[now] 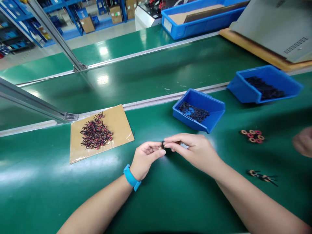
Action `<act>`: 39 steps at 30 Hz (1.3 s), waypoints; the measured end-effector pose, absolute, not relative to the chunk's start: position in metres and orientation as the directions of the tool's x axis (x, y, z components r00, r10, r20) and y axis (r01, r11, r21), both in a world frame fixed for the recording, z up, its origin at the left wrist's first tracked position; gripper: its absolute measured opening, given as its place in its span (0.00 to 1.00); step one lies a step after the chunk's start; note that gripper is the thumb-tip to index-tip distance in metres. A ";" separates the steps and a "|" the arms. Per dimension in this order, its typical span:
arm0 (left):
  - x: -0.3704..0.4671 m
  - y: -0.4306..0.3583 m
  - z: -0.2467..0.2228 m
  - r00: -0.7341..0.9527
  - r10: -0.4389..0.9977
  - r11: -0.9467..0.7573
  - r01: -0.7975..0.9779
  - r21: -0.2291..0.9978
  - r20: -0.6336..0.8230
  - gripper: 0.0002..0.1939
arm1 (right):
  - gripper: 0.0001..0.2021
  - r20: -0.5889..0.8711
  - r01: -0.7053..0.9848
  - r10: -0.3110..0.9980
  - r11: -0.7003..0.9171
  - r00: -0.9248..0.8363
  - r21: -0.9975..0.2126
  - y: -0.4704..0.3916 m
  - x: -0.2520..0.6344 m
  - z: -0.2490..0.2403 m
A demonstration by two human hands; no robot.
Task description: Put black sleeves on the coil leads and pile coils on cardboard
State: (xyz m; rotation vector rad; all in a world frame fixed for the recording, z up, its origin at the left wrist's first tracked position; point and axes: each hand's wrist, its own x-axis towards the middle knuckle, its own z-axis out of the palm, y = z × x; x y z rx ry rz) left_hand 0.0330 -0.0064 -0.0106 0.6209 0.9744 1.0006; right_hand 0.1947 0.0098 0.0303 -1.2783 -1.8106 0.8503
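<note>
My left hand (146, 157), with a blue band at the wrist, pinches a small dark and copper-coloured part (162, 147) over the green table (156, 201). Fingertips of my right hand (192, 148) close on the dark upper end of the same part, so both hands meet there. Much of the part is hidden by the fingers. Behind my right hand is a blue bin (214, 113) of short black pieces (198, 113). To the left, a pile of red, copper and black parts (96, 133) lies on a tan sheet (122, 125).
A second blue bin (247, 92) holds black pieces. Red and copper rings (252, 136) and a few black-legged parts (262, 176) lie at the right. Another person's hand (303, 142) is at the right edge. A metal post (31, 100) stands at the left.
</note>
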 end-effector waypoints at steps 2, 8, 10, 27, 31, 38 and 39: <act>0.033 -0.006 -0.011 0.204 0.906 0.424 -0.407 0.809 -0.371 0.15 | 0.06 0.241 0.471 0.941 0.329 -0.238 -0.819 0.010 0.195 0.030; 0.034 -0.007 -0.011 0.197 0.897 0.443 -0.401 0.802 -0.396 0.15 | 0.06 0.226 0.497 0.965 0.261 -0.131 -0.828 0.011 0.202 0.031; 0.034 -0.007 -0.011 0.194 0.896 0.443 -0.403 0.801 -0.399 0.15 | 0.05 0.210 0.514 0.975 0.215 -0.069 -0.830 0.012 0.203 0.031; 0.034 -0.007 -0.010 0.186 0.900 0.435 -0.432 0.790 -0.394 0.14 | 0.07 0.398 0.656 0.841 0.536 -0.366 -0.530 0.009 0.206 0.026; 0.033 -0.007 -0.010 0.187 0.903 0.429 -0.433 0.793 -0.387 0.14 | 0.06 0.212 0.632 0.896 0.429 -0.391 -0.646 0.009 0.204 0.027; 0.034 -0.006 -0.007 0.193 0.901 0.435 -0.426 0.793 -0.390 0.13 | 0.07 0.009 0.465 0.943 0.172 -0.332 -0.868 0.010 0.194 0.032; 0.034 -0.006 -0.007 0.192 0.900 0.436 -0.426 0.793 -0.392 0.13 | 0.07 0.001 0.428 0.953 0.137 -0.303 -0.894 0.011 0.194 0.032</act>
